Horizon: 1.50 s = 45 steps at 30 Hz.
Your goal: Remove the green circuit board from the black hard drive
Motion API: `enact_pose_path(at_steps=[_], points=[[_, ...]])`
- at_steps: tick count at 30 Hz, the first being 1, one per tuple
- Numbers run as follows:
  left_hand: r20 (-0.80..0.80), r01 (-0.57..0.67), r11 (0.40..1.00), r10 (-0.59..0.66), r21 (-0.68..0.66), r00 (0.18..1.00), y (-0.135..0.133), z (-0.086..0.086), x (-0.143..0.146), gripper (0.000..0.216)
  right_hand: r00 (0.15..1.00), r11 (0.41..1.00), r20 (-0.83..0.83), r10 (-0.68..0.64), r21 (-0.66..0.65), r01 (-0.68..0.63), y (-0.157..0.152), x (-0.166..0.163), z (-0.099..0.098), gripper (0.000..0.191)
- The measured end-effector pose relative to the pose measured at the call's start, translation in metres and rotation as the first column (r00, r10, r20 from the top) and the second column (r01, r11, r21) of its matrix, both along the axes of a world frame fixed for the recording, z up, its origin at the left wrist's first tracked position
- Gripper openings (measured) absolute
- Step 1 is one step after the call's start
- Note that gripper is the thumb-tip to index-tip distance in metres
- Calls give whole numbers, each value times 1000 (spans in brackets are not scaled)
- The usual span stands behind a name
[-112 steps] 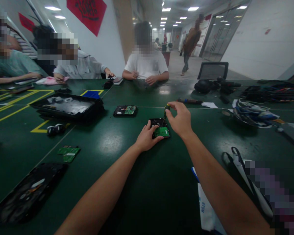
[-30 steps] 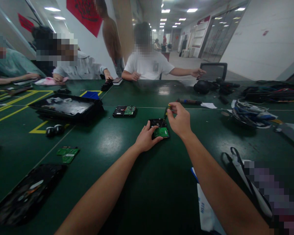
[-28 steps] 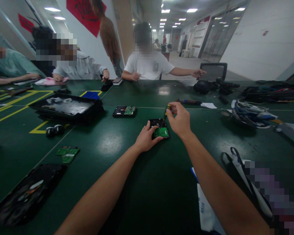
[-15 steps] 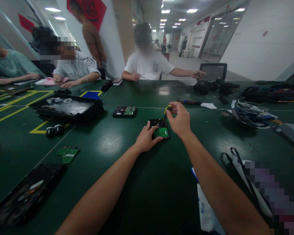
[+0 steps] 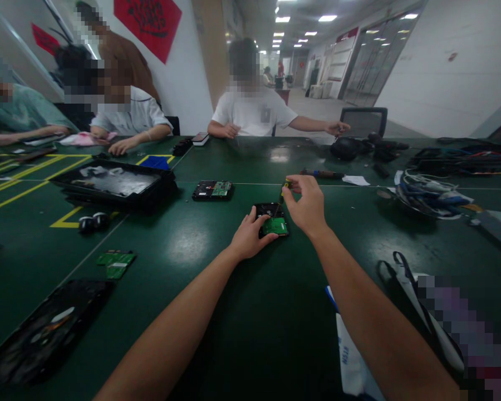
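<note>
Screwdriver [image 5: 283, 193] — in right fingers [image 5: 296, 180]

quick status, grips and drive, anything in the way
Left grip on hard drive. Right grip pinching screwdriver, angled down. Left fingers partly hide drive.

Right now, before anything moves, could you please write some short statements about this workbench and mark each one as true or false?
1. The left hand is on a hard drive. True.
2. The right hand holds a screwdriver. True.
3. The screwdriver is plain red. False: its visible colours are yellow and dark.
4. A second hard drive lies to the right of the black tray, as the camera sees it. True.
5. The second hard drive stands on its edge. False: it lies flat on the table.
</note>
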<state>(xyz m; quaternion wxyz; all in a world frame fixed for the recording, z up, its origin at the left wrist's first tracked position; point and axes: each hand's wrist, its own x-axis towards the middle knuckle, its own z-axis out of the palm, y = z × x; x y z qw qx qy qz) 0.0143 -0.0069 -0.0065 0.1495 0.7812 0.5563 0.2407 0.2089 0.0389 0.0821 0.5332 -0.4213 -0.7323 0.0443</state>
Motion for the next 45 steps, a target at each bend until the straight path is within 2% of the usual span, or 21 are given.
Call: enact_pose_path(at_steps=[6,13,18,26,32,39,45], points=[[-1,3,1000,-3,-9,1000,-1,1,0,71,999,999,-36,7,-51,-9,1,-1,0,24],[-1,-1,1000,1,-20,1000,-1,2,0,71,1000,1000,-6,2,7,-2,-1,0,1,26],[5,1,1000,-1,-15,1000,-1,2,0,71,999,999,-37,20,-39,-22,3,0,-1,27],[8,1,1000,-1,2,1000,0,0,0,71,1000,1000,-6,-19,-11,18,-1,-1,3,17],[-5,0,1000,0,-4,1000,0,1,0,71,1000,999,-11,26,-23,-27,1,-2,0,23],[-3,-3,1000,3,-1,1000,-1,1,1,70,1000,1000,15,21,-2,-21,-2,-1,3,24],[5,-1,1000,1,-6,1000,-1,3,0,70,998,998,-43,40,-53,-43,-2,-2,4,20]])
